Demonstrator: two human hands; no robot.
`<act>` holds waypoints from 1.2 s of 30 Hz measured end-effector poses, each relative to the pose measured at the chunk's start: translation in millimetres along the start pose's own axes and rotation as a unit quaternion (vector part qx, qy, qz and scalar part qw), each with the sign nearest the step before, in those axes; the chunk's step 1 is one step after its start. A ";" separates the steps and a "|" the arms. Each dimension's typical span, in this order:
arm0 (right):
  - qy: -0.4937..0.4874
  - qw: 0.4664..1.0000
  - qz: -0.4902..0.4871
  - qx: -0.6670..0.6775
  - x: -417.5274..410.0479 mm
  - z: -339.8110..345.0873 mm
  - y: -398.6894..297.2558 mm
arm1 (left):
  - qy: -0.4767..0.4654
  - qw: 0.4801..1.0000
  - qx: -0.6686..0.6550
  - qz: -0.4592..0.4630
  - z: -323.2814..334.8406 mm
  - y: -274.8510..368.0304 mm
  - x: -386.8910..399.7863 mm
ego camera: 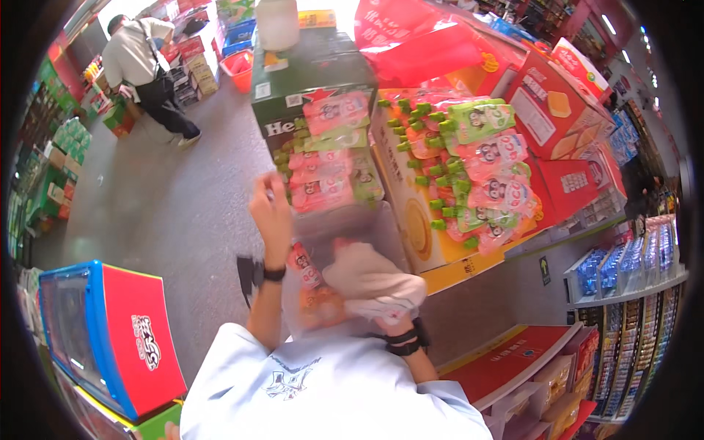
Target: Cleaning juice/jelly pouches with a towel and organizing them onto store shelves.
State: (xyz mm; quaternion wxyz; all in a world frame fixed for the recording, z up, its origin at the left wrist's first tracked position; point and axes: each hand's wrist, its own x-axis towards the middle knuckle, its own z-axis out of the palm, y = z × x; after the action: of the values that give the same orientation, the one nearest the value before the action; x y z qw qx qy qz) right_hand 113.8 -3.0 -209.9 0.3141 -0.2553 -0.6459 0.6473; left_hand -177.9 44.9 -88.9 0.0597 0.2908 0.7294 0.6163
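My left hand (272,212), blurred, is raised with bent fingers beside the left edge of a stack of pink and green spouted pouches (322,179); whether it holds anything is unclear. My right hand is mostly hidden by a crumpled whitish cloth (374,275) that it grips, its wrist showing below. Under and beside the cloth, a pale container (393,234) holds a red pouch (304,267) and orange pouches (319,308). To the right, many spouted pouches (495,154) with green caps lie piled on a yellow carton (415,220).
A dark green Heineken carton (330,60) stands ahead, with a white jar (278,25) on top. Red cartons (555,104) are at the right, a blue-rimmed freezer (99,330) at the lower left. A person (146,71) bends over boxes at the upper left. Bottles line a shelf (627,291).
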 end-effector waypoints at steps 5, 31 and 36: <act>0.030 0.999 0.010 0.044 -2.4 -8.3 -22.0 | -0.296 0.910 0.228 0.178 -34.7 -74.2 -96.7; 0.028 0.989 0.062 0.135 -9.6 18.0 -52.9 | -0.464 0.464 0.665 0.357 23.0 -182.7 -61.0; 0.040 0.984 0.064 0.162 -16.6 19.0 -53.3 | -0.552 0.461 0.640 0.268 25.0 -135.0 -45.5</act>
State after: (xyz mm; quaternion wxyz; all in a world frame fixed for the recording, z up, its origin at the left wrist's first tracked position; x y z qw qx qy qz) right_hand 115.1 -29.8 -157.4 0.3346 -0.2675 -0.5015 0.7516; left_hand -176.6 34.2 -233.2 0.0792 0.7082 0.6204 -0.3276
